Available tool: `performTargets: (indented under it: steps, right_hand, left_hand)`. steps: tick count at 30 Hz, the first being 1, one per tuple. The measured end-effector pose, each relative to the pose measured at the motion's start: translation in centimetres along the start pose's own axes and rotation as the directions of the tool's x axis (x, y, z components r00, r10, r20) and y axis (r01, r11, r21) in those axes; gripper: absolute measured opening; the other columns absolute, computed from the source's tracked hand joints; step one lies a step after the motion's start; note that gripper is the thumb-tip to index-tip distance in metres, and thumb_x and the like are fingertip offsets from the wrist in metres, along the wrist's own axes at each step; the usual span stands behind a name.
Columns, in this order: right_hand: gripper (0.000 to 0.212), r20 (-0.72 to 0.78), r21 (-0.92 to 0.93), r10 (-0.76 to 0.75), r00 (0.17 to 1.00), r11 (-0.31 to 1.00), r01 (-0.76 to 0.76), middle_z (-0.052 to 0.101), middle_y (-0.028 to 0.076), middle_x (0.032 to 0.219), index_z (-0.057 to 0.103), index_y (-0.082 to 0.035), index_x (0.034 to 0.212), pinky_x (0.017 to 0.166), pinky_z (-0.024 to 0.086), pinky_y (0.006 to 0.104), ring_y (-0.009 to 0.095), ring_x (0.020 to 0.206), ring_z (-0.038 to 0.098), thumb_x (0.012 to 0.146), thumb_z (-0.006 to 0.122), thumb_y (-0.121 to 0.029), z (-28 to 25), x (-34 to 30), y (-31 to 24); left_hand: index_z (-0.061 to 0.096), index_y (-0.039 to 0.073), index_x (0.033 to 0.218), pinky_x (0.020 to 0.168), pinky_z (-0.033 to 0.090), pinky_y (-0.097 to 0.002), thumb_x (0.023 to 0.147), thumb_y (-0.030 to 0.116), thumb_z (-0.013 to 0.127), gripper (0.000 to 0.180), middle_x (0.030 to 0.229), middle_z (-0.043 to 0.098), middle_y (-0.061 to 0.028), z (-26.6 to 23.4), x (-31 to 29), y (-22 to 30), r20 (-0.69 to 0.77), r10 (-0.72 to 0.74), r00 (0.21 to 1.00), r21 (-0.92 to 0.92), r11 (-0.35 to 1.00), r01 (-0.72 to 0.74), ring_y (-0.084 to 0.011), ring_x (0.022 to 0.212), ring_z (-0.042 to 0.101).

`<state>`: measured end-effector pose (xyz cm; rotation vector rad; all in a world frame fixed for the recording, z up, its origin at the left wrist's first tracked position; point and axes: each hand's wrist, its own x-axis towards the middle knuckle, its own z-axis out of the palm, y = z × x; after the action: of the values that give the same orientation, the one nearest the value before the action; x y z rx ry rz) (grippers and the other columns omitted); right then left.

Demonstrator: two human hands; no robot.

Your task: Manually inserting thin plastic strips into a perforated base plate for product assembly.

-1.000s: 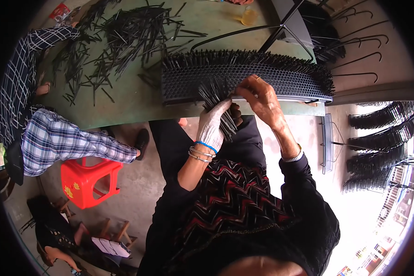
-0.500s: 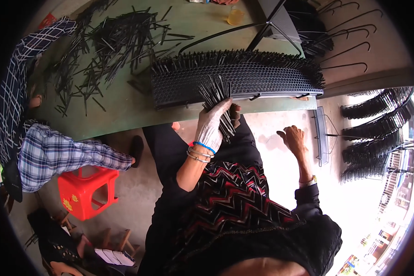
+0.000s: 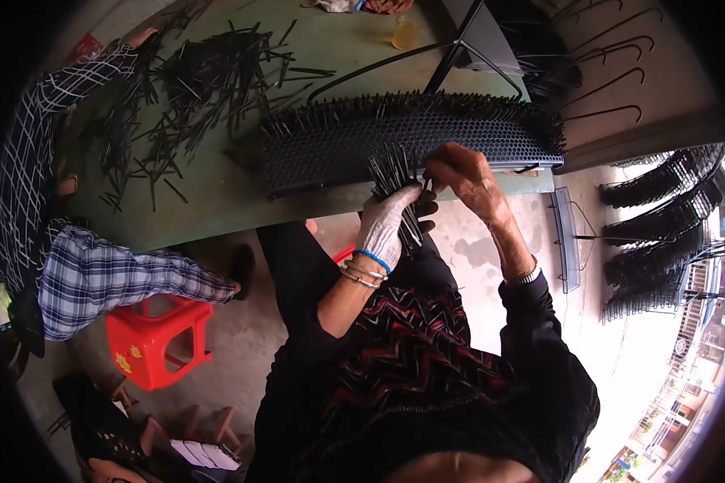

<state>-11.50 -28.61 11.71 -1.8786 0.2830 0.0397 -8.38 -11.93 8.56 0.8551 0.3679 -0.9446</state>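
My left hand (image 3: 383,221), in a pale glove, is wrapped round a bundle of thin black sticks (image 3: 390,167) that fan out above and below the fist. My bare right hand (image 3: 471,183) is beside the bundle, its thumb and fingers pinched on what looks like one black stick (image 3: 425,182). Just beyond both hands, a long black perforated rack (image 3: 322,157) lies along the table's near edge. Many black sticks stand upright in a band along the rack's far side, while nearer rows of holes are bare. A bent black rod frame rises behind it.
Loose black sticks (image 3: 209,80) are heaped on the green table (image 3: 242,201). A cup of yellow liquid (image 3: 405,34) stands at the back. Another person in plaid (image 3: 89,266) works at left, near a red plastic stool (image 3: 157,342). Filled racks (image 3: 660,201) hang at right.
My right hand has moved up and left from the open floor area to the bundle, closing into a pinch. My left hand and bundle have shifted slightly right and down.
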Motion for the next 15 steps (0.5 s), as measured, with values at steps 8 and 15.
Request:
performTargets:
  steps: [8, 15]
  right_hand:
    - [0.011, -0.54, -0.342, -0.408, 0.736, 0.906, 0.251, 0.07, 0.009, 0.085, 0.053, -0.002, 0.101, 0.068, 0.051, 0.0265, 0.014, 0.072, 0.065, 0.092, 0.058, -0.005, -1.3, 3.6, -0.7]
    - [0.009, -0.497, -0.45, -0.499, 0.71, 0.848, 0.281, 0.067, 0.01, 0.084, 0.053, -0.003, 0.1, 0.068, 0.051, 0.0266, 0.016, 0.075, 0.067, 0.092, 0.058, -0.001, -0.9, 7.4, 1.0]
  left_hand:
    - [0.063, 0.001, 0.1, 0.06, 0.059, -0.0372, 0.09, 0.016, 0.062, 0.018, 0.09, 0.07, -0.0133, -0.1, 2.4, -1.1, -0.006, -0.051, 0.999, -0.113, 0.992, 0.05, -0.0249, 0.076, 0.07]
    - [0.063, 0.004, 0.099, 0.059, 0.058, -0.0364, 0.091, 0.017, 0.063, 0.015, 0.081, 0.067, -0.0092, 0.1, 2.8, -1.0, -0.088, -0.091, 0.992, -0.096, 0.992, 0.083, -0.022, 0.069, 0.067]
